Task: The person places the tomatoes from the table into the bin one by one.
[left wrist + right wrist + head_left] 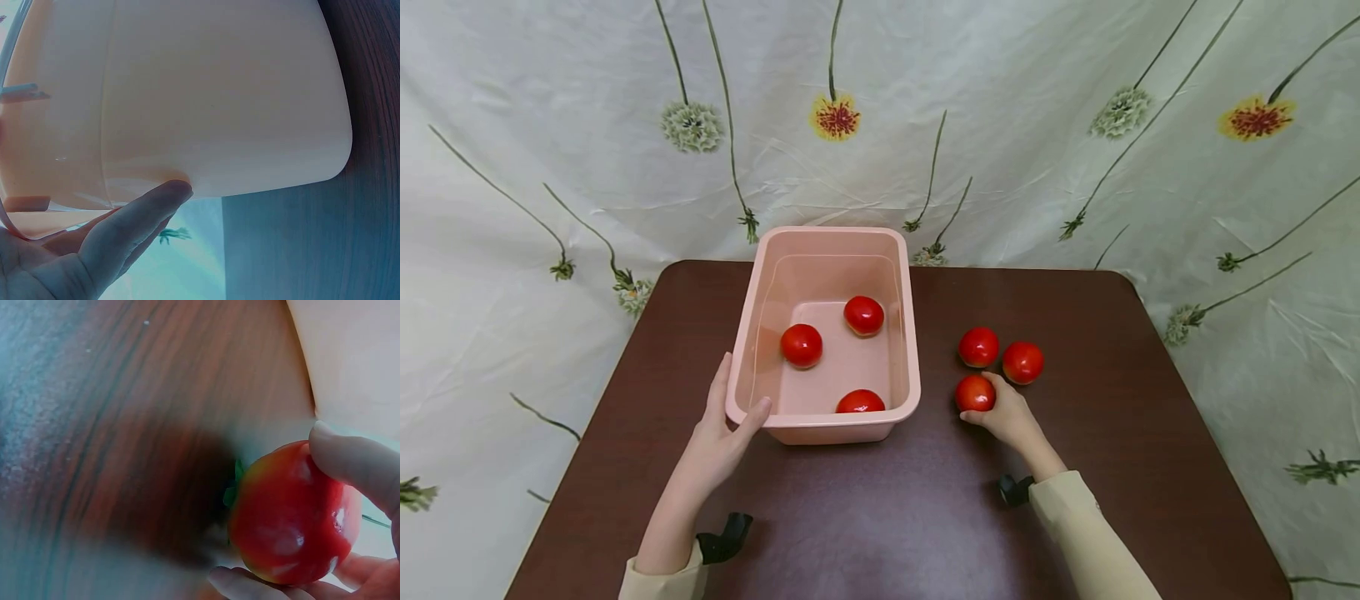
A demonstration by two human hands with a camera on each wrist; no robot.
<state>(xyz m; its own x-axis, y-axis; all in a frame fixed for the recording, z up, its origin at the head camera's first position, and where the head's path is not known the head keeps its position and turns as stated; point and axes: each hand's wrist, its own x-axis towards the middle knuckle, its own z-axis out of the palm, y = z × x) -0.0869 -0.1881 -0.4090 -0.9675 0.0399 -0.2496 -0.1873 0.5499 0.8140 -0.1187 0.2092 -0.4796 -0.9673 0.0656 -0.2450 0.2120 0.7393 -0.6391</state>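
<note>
The glossy round red tomato (974,393) under the right hand (1009,417) sits on the dark brown wood-grain surface (1135,433), just right of the pale pink rectangular plastic tub (910,358). Its skin is smooth and shiny, with a small green stem end showing in the right wrist view. The right hand's fingers (356,464) curl over the top and the thumb comes in beneath, pinching it.

Two more shiny red tomatoes (1001,354) lie touching each other just behind it. Three others (831,333) rest on the tub's smooth floor.

The left hand (718,433) holds the tub's near left corner, thumb (752,415) on the rounded rim, fingers straight along the outer wall.
</note>
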